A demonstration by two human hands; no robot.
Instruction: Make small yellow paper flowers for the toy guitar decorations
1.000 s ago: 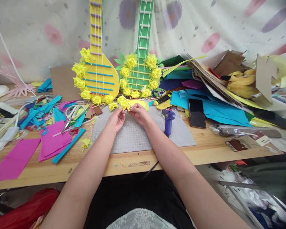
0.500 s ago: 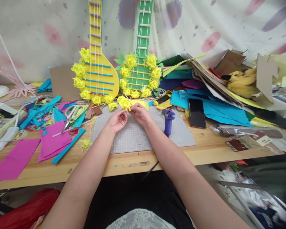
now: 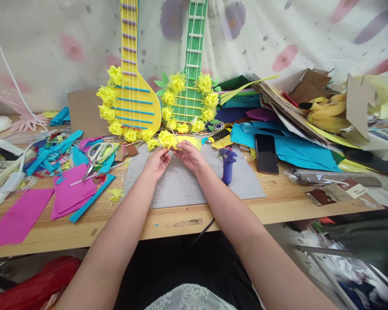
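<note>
My left hand (image 3: 158, 163) is closed, thumb and fingers pinching the lower edge of a yellow paper flower (image 3: 166, 138) above the grey cutting mat. Beside it, my right hand (image 3: 190, 156) pinches a thin stick (image 3: 173, 133) that slants up to the left across the flower. The fingertips of both hands almost meet, and they partly hide the flower's underside. Just behind stand a yellow paper guitar (image 3: 139, 99) and a green paper guitar (image 3: 190, 101), both trimmed with yellow paper flowers. Another small yellow flower (image 3: 153, 144) lies left of the held one.
A blue glue gun (image 3: 228, 165) stands on the cutting mat (image 3: 177, 193), right of my arms. Scissors (image 3: 98, 155) lie among paper scraps on the left, near pink sheets (image 3: 73, 189). To the right are a phone (image 3: 267, 153), blue paper (image 3: 300, 148) and stacked cardboard (image 3: 287, 107).
The flower has shifted slightly to the left, and my left hand has moved a little with it. My right hand keeps its pinch on the stick.
</note>
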